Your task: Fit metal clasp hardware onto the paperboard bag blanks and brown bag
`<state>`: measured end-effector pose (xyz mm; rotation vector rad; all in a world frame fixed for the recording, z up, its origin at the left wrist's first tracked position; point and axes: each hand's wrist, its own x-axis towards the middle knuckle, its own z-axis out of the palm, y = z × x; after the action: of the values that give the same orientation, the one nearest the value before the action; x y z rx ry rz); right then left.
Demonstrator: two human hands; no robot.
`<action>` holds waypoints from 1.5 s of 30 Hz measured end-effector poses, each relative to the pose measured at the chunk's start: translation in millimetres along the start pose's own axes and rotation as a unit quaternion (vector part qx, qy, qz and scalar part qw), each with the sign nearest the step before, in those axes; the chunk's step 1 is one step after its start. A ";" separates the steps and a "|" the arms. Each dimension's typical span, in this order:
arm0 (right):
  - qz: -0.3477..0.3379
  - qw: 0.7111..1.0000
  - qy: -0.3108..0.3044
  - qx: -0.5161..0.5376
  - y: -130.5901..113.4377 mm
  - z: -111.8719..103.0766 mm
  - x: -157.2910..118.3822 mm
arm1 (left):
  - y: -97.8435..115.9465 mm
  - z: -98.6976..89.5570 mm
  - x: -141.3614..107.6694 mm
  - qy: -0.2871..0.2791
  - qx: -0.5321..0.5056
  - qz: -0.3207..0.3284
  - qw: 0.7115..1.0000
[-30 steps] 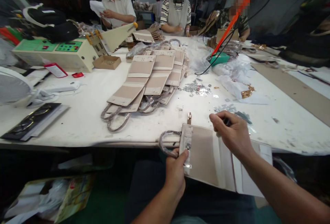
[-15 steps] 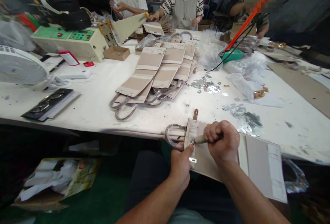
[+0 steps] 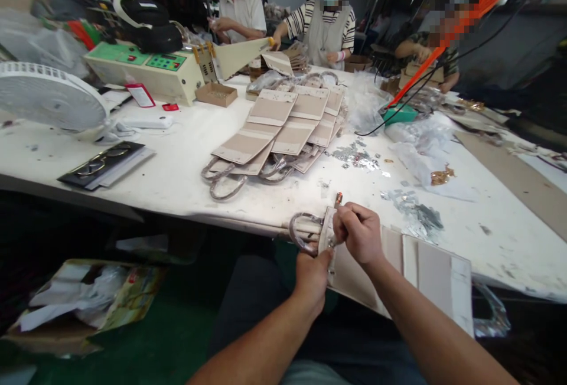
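Right hand: shifted since half a second ago, its knuckles turned and fingertips drawn in close beside the left thumb; the tool shaft that showed then is hidden now.
Right grip: fingers curled closed, seemingly around the tool; whether its tip touches anything cannot be told.
Left hand: thumb on top and fingers underneath, pinching the near-left end of the bag panel.
Panel's lie: opened out flat, its long axis running rightward from the left hand, beneath the right hand and forearm, and slanting toward the person's lap.
Nearer hand: the left, touching the panel's end; the right is over that same end, its fingertips just beyond the left thumb.
Handle loop: just left of the left hand, at the panel's end.
Metal-tipped tab: just beyond the right fingertips, at the panel's far edge.
Silver strips: beyond the right hand and to its right, on the tabletop.
Small silver plates: straight beyond the right hand.
Panel stack: beyond both hands, to their left.
Person in striped sleeves: farther off, across the tabletop.
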<state>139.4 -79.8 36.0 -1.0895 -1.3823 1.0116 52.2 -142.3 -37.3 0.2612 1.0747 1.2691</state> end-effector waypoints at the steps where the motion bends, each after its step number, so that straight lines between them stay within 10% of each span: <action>1: -0.002 1.000 -0.008 -0.004 -2.9 3.0 2.0 | 0.2 0.3 -0.3 0.003 0.004 -0.001 1.000; 9: 0.003 0.993 -0.088 -0.072 -11.5 9.3 9.4 | 3.3 1.0 -1.7 0.015 0.008 -0.006 1.000; 16: -0.026 0.999 -0.027 0.038 1.3 -4.5 -7.1 | -2.0 -2.0 1.5 0.005 0.016 -0.003 1.000; 20: 0.022 0.997 0.009 -0.076 2.5 -25.0 -6.8 | -1.9 -3.6 0.9 -0.001 0.017 -0.002 1.000; 25: 0.066 0.928 0.009 -0.367 13.6 -56.9 -1.2 | -2.8 -3.8 -1.2 0.003 0.019 -0.024 1.000; 31: 0.068 0.860 -0.027 -0.505 39.4 -47.9 -3.4 | -5.5 -11.5 2.4 -0.002 0.036 -0.044 0.998; 35: 0.078 0.858 -0.032 -0.507 39.1 -44.8 -0.5 | 13.7 -38.8 0.7 0.038 0.151 0.093 0.983; 38: 0.084 0.853 -0.036 -0.513 36.7 -44.2 4.1 | 43.8 -48.5 -2.3 0.116 0.336 0.313 0.881; 41: 0.093 0.850 -0.044 -0.516 34.6 -42.7 10.1 | 68.3 -33.5 6.0 0.019 0.537 0.488 0.687; 45: 0.097 0.851 -0.038 -0.514 31.8 -41.8 15.9 | 73.1 -3.1 32.5 -0.133 0.709 0.473 0.506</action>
<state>183.1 -56.8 12.3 -2.0082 -1.9673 0.3782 0.3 -90.7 -5.0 2.5258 1.5098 0.7497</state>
